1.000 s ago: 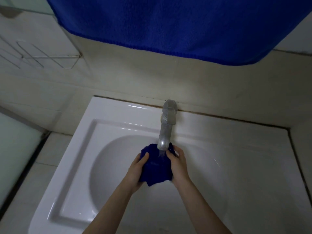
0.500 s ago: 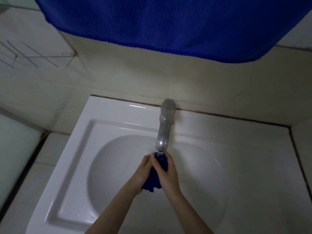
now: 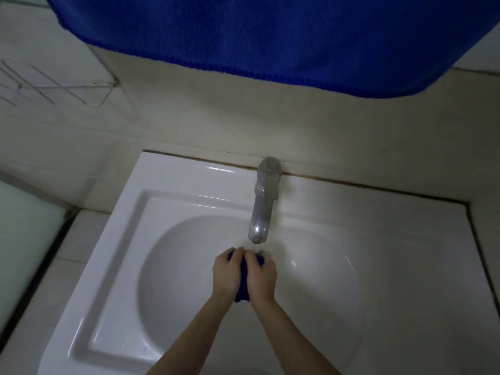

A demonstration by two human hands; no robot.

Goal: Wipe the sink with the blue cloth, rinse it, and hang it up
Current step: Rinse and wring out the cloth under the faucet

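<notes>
My left hand (image 3: 228, 272) and right hand (image 3: 263, 280) press together, both clamped around the bunched blue cloth (image 3: 242, 292) above the white sink (image 3: 162, 209) basin, just at 6 o'clock of the metal faucet (image 3: 262, 212); a blue towel (image 3: 270, 36) hangs at 12 o'clock.

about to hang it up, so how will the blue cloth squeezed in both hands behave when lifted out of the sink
Probably floppy: the blue cloth bunches small between the left hand and right hand. Likely heavy for its size and dripping, since it sits below the faucet.
</notes>
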